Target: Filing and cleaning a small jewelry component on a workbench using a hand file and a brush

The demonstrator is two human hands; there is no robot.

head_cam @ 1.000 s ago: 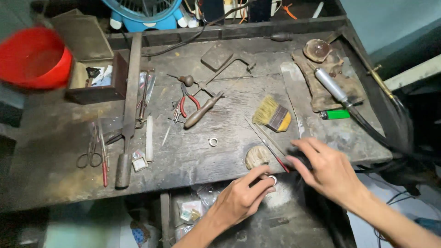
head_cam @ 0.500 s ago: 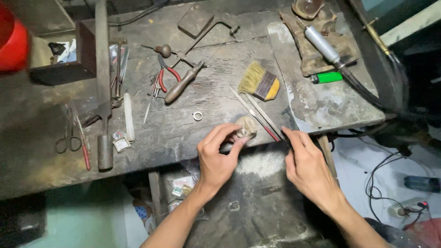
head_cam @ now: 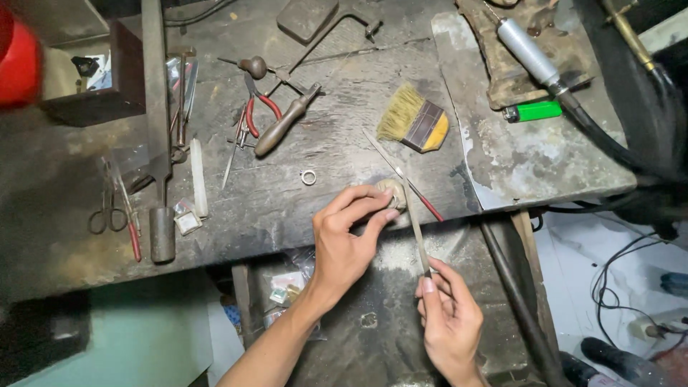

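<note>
A small pale rounded block is pinned at the front edge of the bench, gripped by the left hand, whose fingers are clenched around its near side. What sits on the block is too small to be made out. A thin file is laid against the block's right side and is grasped at its lower end by the right hand, the fingers pinched tight on it just below the bench edge.

Just behind the block, a thin red-tipped rod is seen lying slantwise. A small metal ring lies a little to the left, apart from the hand. Farther back, a flat brush with pale bristles is seen, and to its left red-handled pliers beside a wooden-handled tool. At the far right, a grey rotary handpiece on a black hose is rested near a green lighter. At the left side, small scissors and a long dark bar are laid out, with a red bowl blurred at the corner.
</note>
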